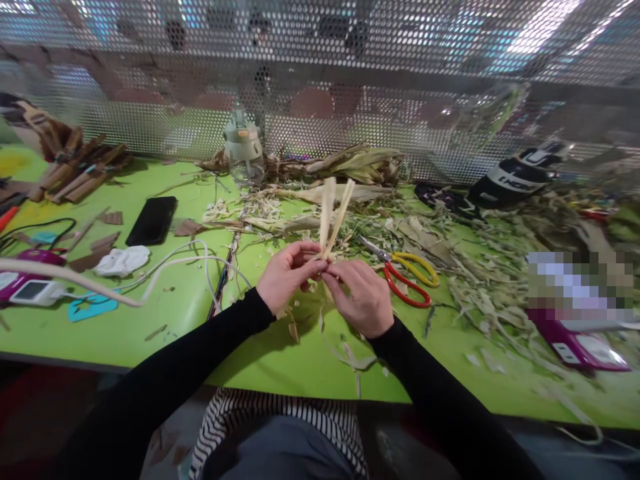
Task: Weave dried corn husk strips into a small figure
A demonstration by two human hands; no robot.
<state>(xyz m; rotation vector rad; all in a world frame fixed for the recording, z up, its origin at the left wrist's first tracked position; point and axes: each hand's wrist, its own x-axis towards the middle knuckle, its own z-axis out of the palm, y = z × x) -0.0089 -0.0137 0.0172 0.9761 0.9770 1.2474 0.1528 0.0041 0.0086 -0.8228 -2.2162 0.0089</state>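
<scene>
Pale dried leaf strips (327, 217) rise in a V above my fingertips near the middle of the green table. My left hand (289, 275) pinches their lower part between thumb and fingers. Right beside it, my right hand (363, 293) is closed on the same strips, its thumb and index finger meeting the left thumb. Thin curled strips hang below the hands. Scissors (413, 267) with one yellow and one red handle lie just right of my right hand, their blades pointing up and left.
Leaf scraps (480, 267) cover the right side. A clear bottle (245, 150) and dried husks (360, 163) stand or lie at the back, before a perforated metal screen. A black phone (153, 220), white cables and a black bottle (517, 175) are around.
</scene>
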